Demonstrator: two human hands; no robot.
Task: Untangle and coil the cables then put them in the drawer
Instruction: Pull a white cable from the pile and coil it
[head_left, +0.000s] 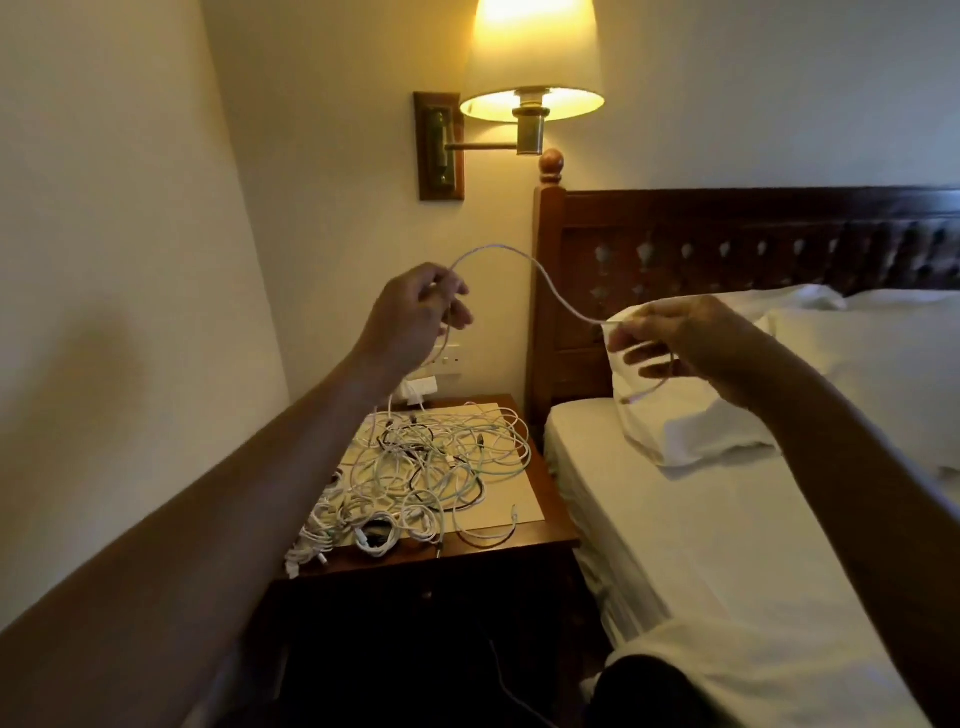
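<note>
1. Pinching grips, seen from the head camera: the left hand (415, 306) holds a white cable (524, 260) between thumb and fingertips, raised above the worktop (553, 499). The right hand (680, 338) pinches the same cable farther along, in front of a pillow (857, 353).
2. Between the two hands the cable arches upward and then dips. Below the right hand a short tail curls down to a connector. Past the left hand the cable drops behind the wrist toward the heap.
3. That heap, a tangle of cables (431, 467), mostly white with a few dark ones, lies on a pale sheet (519, 499) on the wooden worktop, spilling over its near left edge.
4. Just right of the worktop is a bed (727, 545) with white linen and a carved headboard (727, 244). A lit wall lamp (532, 67) hangs above, and a wall socket (452, 358) sits behind the left hand.
5. Any print on the plugs or socket is too small to read.
</note>
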